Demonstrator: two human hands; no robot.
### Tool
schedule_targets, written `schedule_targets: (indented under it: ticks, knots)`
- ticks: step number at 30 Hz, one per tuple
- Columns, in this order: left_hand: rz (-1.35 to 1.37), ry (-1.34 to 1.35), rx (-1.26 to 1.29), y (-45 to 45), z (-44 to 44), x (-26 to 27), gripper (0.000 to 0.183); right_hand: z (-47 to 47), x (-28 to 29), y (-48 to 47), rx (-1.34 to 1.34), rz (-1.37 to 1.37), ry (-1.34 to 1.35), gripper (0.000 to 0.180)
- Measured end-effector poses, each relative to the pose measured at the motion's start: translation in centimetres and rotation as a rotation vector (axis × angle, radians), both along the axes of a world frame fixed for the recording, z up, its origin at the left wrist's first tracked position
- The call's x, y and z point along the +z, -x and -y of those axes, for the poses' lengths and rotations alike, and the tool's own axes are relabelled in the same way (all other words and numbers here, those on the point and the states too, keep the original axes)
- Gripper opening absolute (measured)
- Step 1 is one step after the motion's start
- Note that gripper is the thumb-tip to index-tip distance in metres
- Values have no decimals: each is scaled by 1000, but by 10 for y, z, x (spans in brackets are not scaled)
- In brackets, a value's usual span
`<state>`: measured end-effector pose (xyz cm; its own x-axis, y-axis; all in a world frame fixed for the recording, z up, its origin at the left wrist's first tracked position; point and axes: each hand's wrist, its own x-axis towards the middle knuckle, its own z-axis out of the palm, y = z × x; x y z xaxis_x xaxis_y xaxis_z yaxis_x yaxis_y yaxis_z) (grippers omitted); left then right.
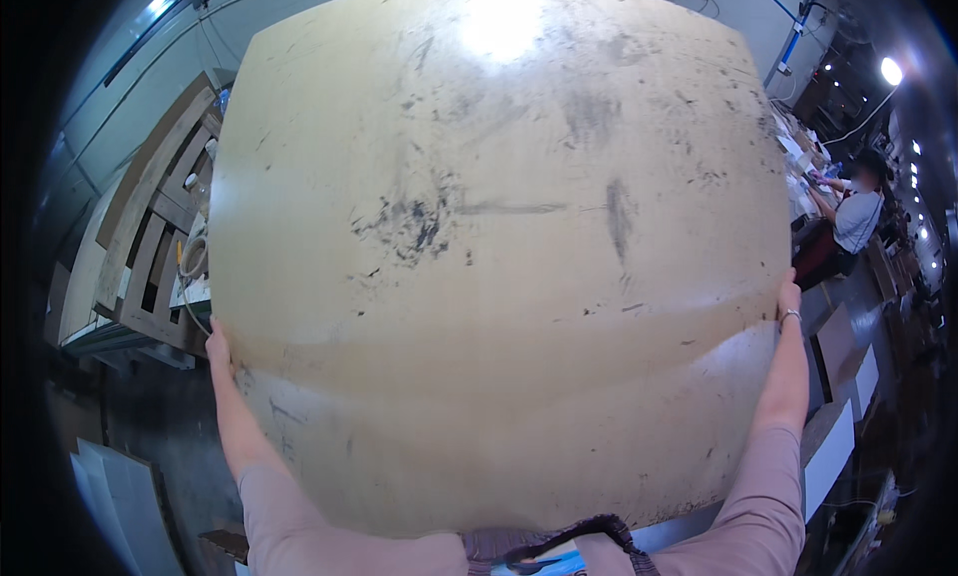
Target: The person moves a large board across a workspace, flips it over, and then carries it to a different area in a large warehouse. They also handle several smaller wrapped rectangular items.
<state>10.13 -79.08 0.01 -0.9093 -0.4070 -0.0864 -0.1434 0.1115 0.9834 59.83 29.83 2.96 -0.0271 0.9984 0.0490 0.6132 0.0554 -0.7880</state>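
Observation:
A large pale yellowish board (509, 291) with dark scuffs and smudges fills the middle of the head view, its near edge close to my body. My left hand (219, 345) grips its left edge, and my right hand (789, 295), with a bracelet at the wrist, grips the right edge. The fingers of both hands are partly hidden by the board's edges. Bright lamp glare lies on the far part of the board's surface.
Left of the board, a wooden pallet (168, 209) leans by a worktable bearing a roll of tape (195, 256) and a bottle (196, 189). White panels (123, 501) stand low at left; more panels (829, 449) stand at right. A co-worker (857, 216) is at a cluttered bench on the right.

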Motion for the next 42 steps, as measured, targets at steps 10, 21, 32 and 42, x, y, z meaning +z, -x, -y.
schedule_targets:
  ticks: [10, 21, 32, 42]
  knots:
    - [-65, -7, 52, -32, 95, -43, 68, 29, -12, 228, 294, 240, -52, 77]
    - [153, 221, 171, 40, 52, -95, 78, -19, -65, 323, 295, 298, -29, 75]
    - [169, 477, 107, 16, 46, -74, 77, -26, -88, 322, 341, 232, -69, 67]
    - [235, 357, 136, 35, 44, -68, 73, -38, -83, 338, 392, 314, -53, 60]
